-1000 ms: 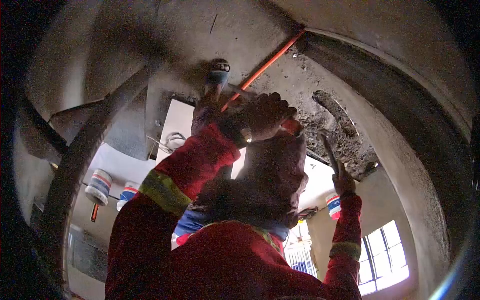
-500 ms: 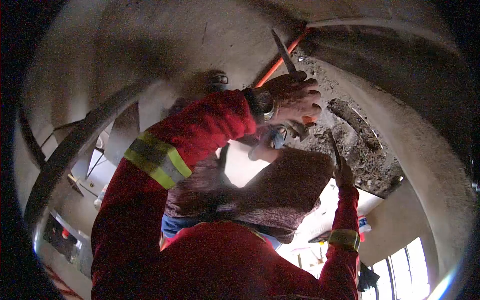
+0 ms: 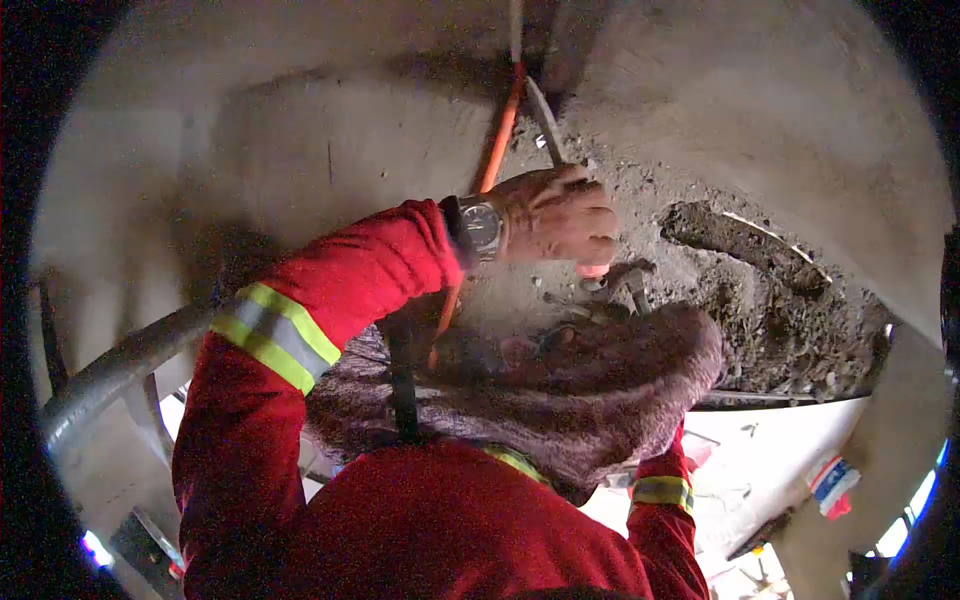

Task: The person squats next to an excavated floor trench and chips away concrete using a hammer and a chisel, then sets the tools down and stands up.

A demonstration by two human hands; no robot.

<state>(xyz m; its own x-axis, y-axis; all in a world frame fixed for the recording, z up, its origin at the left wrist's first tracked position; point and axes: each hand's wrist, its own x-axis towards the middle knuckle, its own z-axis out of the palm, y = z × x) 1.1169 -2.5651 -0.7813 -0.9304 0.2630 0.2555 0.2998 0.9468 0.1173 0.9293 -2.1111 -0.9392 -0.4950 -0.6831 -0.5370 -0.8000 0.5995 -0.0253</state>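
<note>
My left hand point(image 3: 562, 215), wearing a wristwatch point(image 3: 481, 225), is closed around a long narrow metal tool point(image 3: 546, 122). Its bar sticks up past my knuckles, and an orange part point(image 3: 592, 270) shows beneath my fist; the exact kind is unclear. Just below that sits a dark metal piece point(image 3: 632, 284) like a hammer head, partly covered. Maroon fabric point(image 3: 560, 400) hangs across the front of my chest and hides my right hand. Only my right sleeve point(image 3: 664, 490) shows, so what that hand holds cannot be seen.
An orange pipe point(image 3: 498, 145) runs down the wall behind my left wrist. Broken rubble point(image 3: 790, 325) with a dug-out hollow lies to the right. A thick grey pipe point(image 3: 120, 375) crosses at left. Below the rubble is a white surface point(image 3: 775, 450), near a blue-and-white packet point(image 3: 832, 485).
My view has shifted. My left hand still grips the metal tool. My right hand, earlier visible at the rubble with a dark thin tool, is now behind the maroon fabric.
</note>
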